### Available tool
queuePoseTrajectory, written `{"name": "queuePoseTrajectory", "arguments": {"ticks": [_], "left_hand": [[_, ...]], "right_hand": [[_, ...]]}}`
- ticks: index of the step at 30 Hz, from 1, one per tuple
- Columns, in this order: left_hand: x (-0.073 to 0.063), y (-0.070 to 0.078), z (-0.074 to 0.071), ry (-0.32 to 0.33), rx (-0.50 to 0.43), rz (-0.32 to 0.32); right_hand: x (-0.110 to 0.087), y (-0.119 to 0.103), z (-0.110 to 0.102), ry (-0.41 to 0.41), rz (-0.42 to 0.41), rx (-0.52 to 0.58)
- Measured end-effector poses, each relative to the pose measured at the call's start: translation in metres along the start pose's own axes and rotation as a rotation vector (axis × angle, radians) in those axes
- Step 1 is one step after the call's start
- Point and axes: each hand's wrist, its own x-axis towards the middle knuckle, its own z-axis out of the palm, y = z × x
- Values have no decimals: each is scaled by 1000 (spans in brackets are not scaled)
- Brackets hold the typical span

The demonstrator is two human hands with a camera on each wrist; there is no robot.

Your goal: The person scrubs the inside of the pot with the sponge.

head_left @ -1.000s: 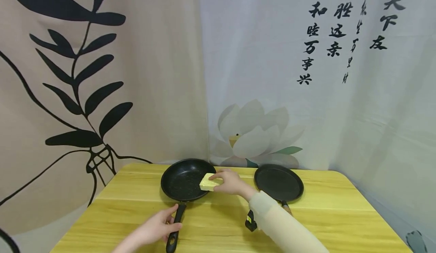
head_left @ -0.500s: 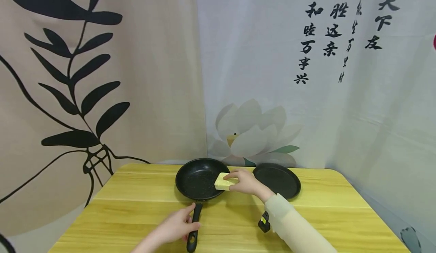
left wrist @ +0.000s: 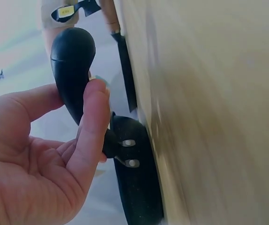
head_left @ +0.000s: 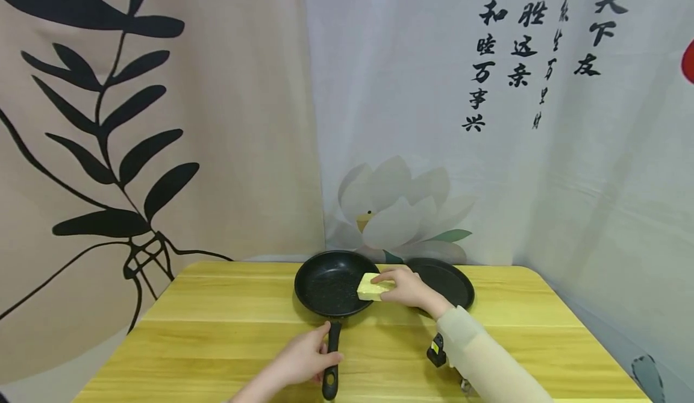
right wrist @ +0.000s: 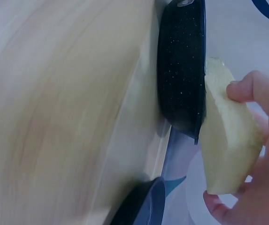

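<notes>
A black frying pan (head_left: pixel 332 282) stands on the wooden table, its handle (head_left: pixel 332 358) pointing toward me. My left hand (head_left: pixel 303 355) grips that handle, thumb on one side and fingers on the other; the left wrist view shows the fingers (left wrist: pixel 94 112) bent around it. In my right hand (head_left: pixel 406 287), a pale yellow sponge (head_left: pixel 374 287) is pinched between thumb and fingers. It sits at the pan's right rim, and in the right wrist view the sponge (right wrist: pixel 230 136) lies against the pan's outer edge (right wrist: pixel 183 70).
A flat black pan (head_left: pixel 441 282) lies behind my right forearm, partly hidden by it; its handle (left wrist: pixel 108 16) shows in the left wrist view. A small black device (head_left: pixel 436 350) is at my right wrist. A printed curtain (head_left: pixel 260 120) hangs behind the table (head_left: pixel 217 331).
The frying pan has slid right across the table, closer to the flat pan. Both hands have travelled right with it, keeping hold of handle and sponge. The camera has turned slightly right.
</notes>
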Motion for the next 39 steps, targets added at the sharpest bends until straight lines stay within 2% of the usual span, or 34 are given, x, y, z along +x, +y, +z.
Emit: {"name": "queuePoseTrajectory", "arguments": {"ticks": [7, 15, 21, 28, 39], "left_hand": [[0, 2, -1, -28, -102, -9], [3, 2, 0, -60, -190, -45], [2, 0, 3, -95, -239, -59], [1, -3, 7, -109, -255, -48], [3, -2, 6, -132, -270, -50]], "right_hand": [[1, 2, -6, -42, -22, 12], [5, -3, -13, -78, -17, -36], [8, -3, -14, -123, 16, -53], [13, -4, -17, -168, -9, -96], [27, -18, -26, -245, 18, -188]]}}
